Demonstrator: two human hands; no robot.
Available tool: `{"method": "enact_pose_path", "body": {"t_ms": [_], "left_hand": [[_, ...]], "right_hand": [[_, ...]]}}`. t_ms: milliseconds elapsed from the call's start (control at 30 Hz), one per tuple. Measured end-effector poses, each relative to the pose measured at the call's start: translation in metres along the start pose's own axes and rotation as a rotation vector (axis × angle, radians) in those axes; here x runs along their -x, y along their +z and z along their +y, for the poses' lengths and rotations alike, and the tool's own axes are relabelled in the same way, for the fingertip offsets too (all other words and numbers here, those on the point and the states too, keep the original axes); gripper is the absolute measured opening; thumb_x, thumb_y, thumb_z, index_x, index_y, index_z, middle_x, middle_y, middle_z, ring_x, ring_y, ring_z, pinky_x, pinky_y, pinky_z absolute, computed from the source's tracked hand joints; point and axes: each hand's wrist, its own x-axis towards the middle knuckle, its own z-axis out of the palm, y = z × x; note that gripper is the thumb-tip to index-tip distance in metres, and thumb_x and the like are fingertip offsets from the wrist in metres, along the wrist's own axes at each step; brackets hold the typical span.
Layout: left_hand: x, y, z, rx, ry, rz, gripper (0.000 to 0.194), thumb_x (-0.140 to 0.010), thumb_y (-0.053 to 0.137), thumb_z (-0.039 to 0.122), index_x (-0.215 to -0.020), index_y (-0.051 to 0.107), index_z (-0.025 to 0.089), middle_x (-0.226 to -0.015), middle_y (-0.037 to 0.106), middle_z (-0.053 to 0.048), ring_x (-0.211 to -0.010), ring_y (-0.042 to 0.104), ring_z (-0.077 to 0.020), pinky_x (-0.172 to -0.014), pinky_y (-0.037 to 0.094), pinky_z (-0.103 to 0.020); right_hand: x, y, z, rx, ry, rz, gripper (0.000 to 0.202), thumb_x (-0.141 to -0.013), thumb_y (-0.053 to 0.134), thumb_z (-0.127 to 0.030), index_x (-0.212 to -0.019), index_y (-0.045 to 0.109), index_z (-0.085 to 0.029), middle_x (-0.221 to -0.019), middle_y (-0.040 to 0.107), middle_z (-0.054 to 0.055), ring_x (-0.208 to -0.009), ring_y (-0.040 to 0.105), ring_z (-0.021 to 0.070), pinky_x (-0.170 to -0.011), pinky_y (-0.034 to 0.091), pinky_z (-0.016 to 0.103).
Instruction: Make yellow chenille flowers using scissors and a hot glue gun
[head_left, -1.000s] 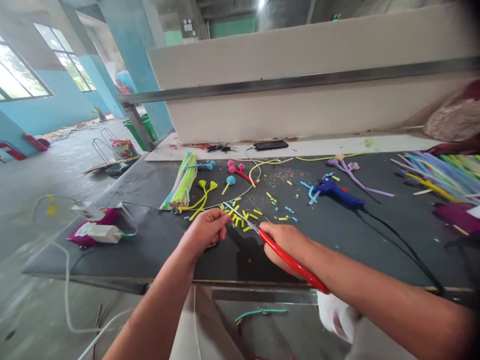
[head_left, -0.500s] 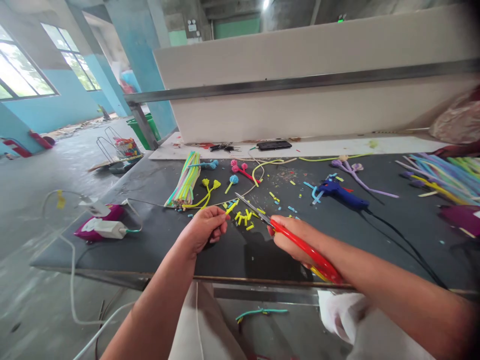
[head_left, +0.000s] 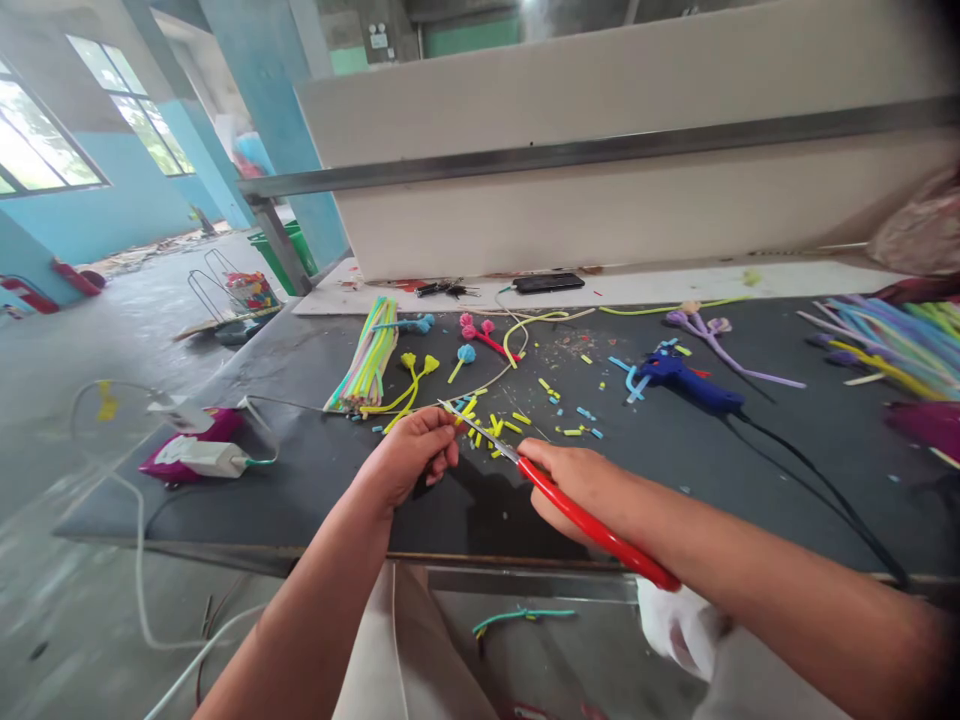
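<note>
My right hand (head_left: 570,485) is closed round the red handles of a pair of scissors (head_left: 600,525). Their blades point up and left, reaching the fingertips of my left hand (head_left: 412,450). The left thumb and fingers pinch a short yellow pipe cleaner, mostly hidden at the blades. Just beyond, several cut yellow pieces (head_left: 516,427) lie scattered on the dark tabletop. A yellow stem with two tufted ends (head_left: 411,385) rests behind my left hand, near a blue-topped stem (head_left: 465,356) and a pink branched one (head_left: 491,338).
A pipe-cleaner bundle (head_left: 367,360) lies at the left, behind a purple power strip (head_left: 187,455) with white plugs. At the right are a blue glue gun (head_left: 686,385), its cord, and a lilac stem (head_left: 712,345). A black phone (head_left: 549,283) sits at the back. Another person's arm (head_left: 919,288) shows far right.
The scissors have moved left, bringing the blades to my left fingertips. Less of the held yellow piece shows, and more cut yellow bits lie on the table.
</note>
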Motion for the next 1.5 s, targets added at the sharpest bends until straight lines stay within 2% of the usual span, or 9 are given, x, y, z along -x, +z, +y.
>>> {"method": "enact_pose_path", "body": {"t_ms": [233,500,600,733,867,1000,1167,1500], "left_hand": [[-0.002,0.0,0.0,-0.017,-0.002,-0.008,0.012,-0.078,0.056,0.025,-0.083,0.055,0.015,-0.051,0.053,0.004,-0.036,0.035,-0.0026,-0.032,0.029,-0.011],[-0.003,0.0,-0.001,-0.019,-0.011,-0.016,0.01,-0.078,0.056,0.024,-0.084,0.056,0.016,-0.052,0.054,0.004,-0.036,0.036,-0.0029,-0.032,0.03,-0.011],[-0.002,-0.002,-0.001,-0.004,-0.037,-0.008,0.015,-0.079,0.059,0.029,-0.084,0.056,0.015,-0.058,0.058,0.001,-0.04,0.043,-0.0042,-0.035,0.038,-0.013],[0.0,-0.004,0.003,0.081,-0.092,-0.001,0.023,-0.081,0.058,0.036,-0.086,0.057,0.013,-0.07,0.064,-0.005,-0.051,0.057,-0.0085,-0.049,0.051,-0.021],[0.001,-0.004,0.005,0.133,-0.096,0.011,0.025,-0.085,0.053,0.037,-0.088,0.056,0.012,-0.071,0.066,-0.007,-0.056,0.063,-0.0125,-0.055,0.054,-0.024],[-0.001,-0.001,0.004,0.084,-0.101,-0.019,0.026,-0.081,0.058,0.037,-0.083,0.057,0.011,-0.068,0.064,-0.005,-0.052,0.061,-0.0096,-0.048,0.051,-0.018],[-0.003,0.001,0.002,0.004,-0.08,0.008,0.022,-0.077,0.062,0.034,-0.08,0.057,0.013,-0.059,0.059,0.0,-0.042,0.051,-0.0051,-0.035,0.039,-0.012],[-0.001,0.003,0.005,-0.028,-0.093,0.062,0.018,-0.074,0.062,0.032,-0.079,0.058,0.014,-0.051,0.054,0.004,-0.034,0.041,-0.0025,-0.03,0.027,-0.011]], "right_hand": [[0.0,-0.004,-0.003,-0.014,0.017,-0.037,0.016,-0.06,0.052,-0.012,-0.066,0.045,-0.025,-0.043,0.032,-0.008,-0.038,0.025,0.0093,-0.041,0.02,0.022],[-0.001,0.0,0.003,-0.029,-0.01,-0.011,0.015,-0.06,0.053,-0.015,-0.065,0.043,-0.025,-0.045,0.034,-0.007,-0.039,0.025,0.01,-0.041,0.018,0.023],[-0.001,0.0,0.002,-0.031,-0.007,0.006,0.013,-0.06,0.053,-0.015,-0.066,0.045,-0.024,-0.046,0.035,-0.007,-0.04,0.026,0.01,-0.043,0.019,0.023],[0.0,0.001,0.002,-0.029,0.007,0.0,0.013,-0.061,0.053,-0.014,-0.069,0.049,-0.024,-0.047,0.037,-0.006,-0.039,0.026,0.0093,-0.044,0.019,0.023],[0.0,0.002,0.003,-0.028,-0.002,0.023,0.012,-0.062,0.053,-0.016,-0.069,0.049,-0.025,-0.046,0.035,-0.007,-0.039,0.025,0.0093,-0.043,0.018,0.024],[-0.002,0.004,0.004,-0.026,0.003,-0.005,0.012,-0.06,0.055,-0.018,-0.068,0.049,-0.025,-0.045,0.035,-0.007,-0.037,0.026,0.0091,-0.043,0.017,0.025],[-0.003,0.006,0.006,-0.036,-0.041,0.029,0.011,-0.062,0.054,-0.018,-0.07,0.05,-0.024,-0.048,0.039,-0.007,-0.04,0.027,0.0091,-0.043,0.019,0.023],[0.0,0.001,0.003,-0.039,-0.029,-0.008,0.011,-0.063,0.053,-0.018,-0.071,0.05,-0.024,-0.048,0.039,-0.006,-0.041,0.029,0.0096,-0.044,0.021,0.022]]}}
